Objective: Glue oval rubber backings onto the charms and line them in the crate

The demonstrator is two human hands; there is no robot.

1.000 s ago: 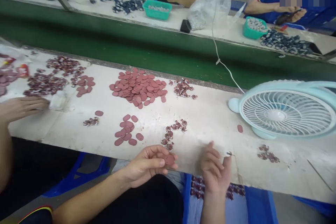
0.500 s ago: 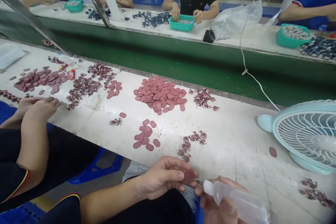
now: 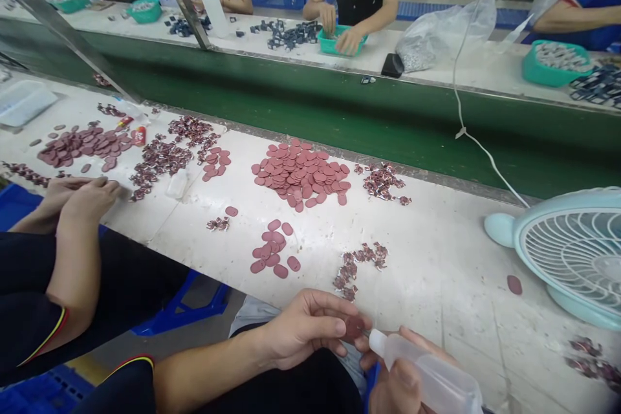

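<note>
Between the thumb and fingers of my left hand (image 3: 310,326) is a reddish-brown oval disc (image 3: 354,326), held over my lap at the table's front edge. My right hand (image 3: 405,375) grips a translucent squeeze bottle (image 3: 431,369) with a white cap, tipped so that its thin nozzle touches or nearly touches the disc. On the white table beyond my hands lie a small group of oval discs (image 3: 274,249) and a curved row of small shiny brown pieces (image 3: 350,272). A large heap of the same discs (image 3: 301,171) is farther back.
A pale blue fan (image 3: 577,252) stands at the right, near a single disc (image 3: 514,284). At left, a co-worker's hands (image 3: 80,197) work beside more heaps. Behind the table runs a green conveyor belt (image 3: 310,107), with other people seated across it. A white cord (image 3: 458,90) hangs down.
The bottle's nozzle has shifted slightly left and up onto the disc's area. Across the belt, a person's hand has moved onto the green basket. The view has swung slightly left.
</note>
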